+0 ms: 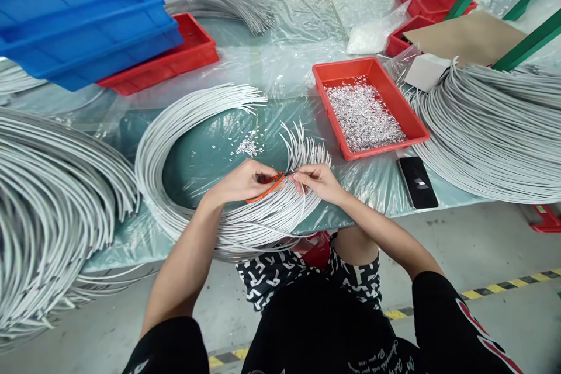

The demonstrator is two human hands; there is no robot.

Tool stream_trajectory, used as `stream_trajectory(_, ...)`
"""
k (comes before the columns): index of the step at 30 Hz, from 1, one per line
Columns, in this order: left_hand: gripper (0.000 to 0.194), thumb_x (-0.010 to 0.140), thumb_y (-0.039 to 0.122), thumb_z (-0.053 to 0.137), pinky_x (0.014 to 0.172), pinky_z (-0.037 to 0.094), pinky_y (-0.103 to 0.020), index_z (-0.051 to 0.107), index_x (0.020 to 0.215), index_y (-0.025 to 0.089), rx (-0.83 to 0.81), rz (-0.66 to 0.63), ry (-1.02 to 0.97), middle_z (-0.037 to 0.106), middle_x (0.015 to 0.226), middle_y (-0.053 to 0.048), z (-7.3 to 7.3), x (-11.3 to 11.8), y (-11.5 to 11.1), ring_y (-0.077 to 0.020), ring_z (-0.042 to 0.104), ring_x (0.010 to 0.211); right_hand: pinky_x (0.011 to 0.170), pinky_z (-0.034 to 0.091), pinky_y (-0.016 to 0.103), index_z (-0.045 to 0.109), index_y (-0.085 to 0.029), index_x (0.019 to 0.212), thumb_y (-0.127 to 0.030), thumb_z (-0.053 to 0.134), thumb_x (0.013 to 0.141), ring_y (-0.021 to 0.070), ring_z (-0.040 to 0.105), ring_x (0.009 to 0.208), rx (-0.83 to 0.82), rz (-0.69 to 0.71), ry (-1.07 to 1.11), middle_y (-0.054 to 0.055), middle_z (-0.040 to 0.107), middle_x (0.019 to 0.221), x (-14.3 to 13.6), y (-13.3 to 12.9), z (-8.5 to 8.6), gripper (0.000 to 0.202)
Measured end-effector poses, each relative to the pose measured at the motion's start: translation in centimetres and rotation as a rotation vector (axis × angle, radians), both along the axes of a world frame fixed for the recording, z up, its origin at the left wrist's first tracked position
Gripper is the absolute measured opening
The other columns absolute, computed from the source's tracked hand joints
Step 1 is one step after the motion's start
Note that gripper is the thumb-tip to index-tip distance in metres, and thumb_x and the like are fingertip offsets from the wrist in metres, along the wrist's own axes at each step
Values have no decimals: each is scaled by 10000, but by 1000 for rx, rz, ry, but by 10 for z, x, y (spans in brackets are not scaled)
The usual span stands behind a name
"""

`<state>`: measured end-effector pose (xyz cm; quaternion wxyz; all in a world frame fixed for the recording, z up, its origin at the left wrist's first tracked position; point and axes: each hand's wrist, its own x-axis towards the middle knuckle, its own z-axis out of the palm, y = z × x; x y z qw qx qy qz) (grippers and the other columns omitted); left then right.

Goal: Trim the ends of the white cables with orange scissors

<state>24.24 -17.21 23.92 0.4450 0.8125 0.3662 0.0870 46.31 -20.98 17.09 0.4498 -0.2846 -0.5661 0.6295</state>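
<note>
My left hand (241,182) grips an orange-handled pair of pliers (268,185) over the near edge of the table. My right hand (318,181) pinches the end of one grey cable (298,210) right at the tool's tip. Both hands hover above a curved bundle of grey cables (175,128) that loops across the green table. A small heap of metal terminals (248,146) lies on the plastic sheet just beyond my hands.
A red tray (414,123) full of small metal pieces stands to the right, with a black phone (418,182) in front of it. Large cable bundles lie at left (52,198) and right (495,134). Blue trays (83,23) sit stacked on a red tray (193,52) at the back left.
</note>
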Motion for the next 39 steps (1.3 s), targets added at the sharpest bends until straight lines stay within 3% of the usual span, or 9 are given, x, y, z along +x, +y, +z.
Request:
stream_trajectory(11, 381, 845, 455, 664, 466, 273, -178, 647, 665, 120, -40, 0, -28, 421, 564, 48, 1, 0, -2, -60, 313, 534, 467, 412, 189, 717, -138, 874, -482, 671, 913, 74, 559, 525, 14, 9, 10, -23, 618, 618, 0, 0, 1, 349)
stream_trajectory(29, 315, 857, 407, 657, 492, 321, -180, 703, 730, 123, 110, -16, -1, 520, 588, 32, -3, 1, -2, -63, 368, 537, 454, 404, 187, 706, -136, 875, -472, 644, 938, 66, 547, 515, 36, 9, 11, -29, 603, 617, 0, 0, 4, 348)
stream_trajectory(39, 367, 885, 436, 624, 465, 306, -166, 708, 720, 118, 24, -40, -22, 505, 573, 31, -1, -2, -1, -63, 369, 532, 462, 395, 182, 695, -143, 872, -547, 637, 919, 68, 536, 525, 45, 28, -37, -32, 587, 621, 0, 0, 4, 411)
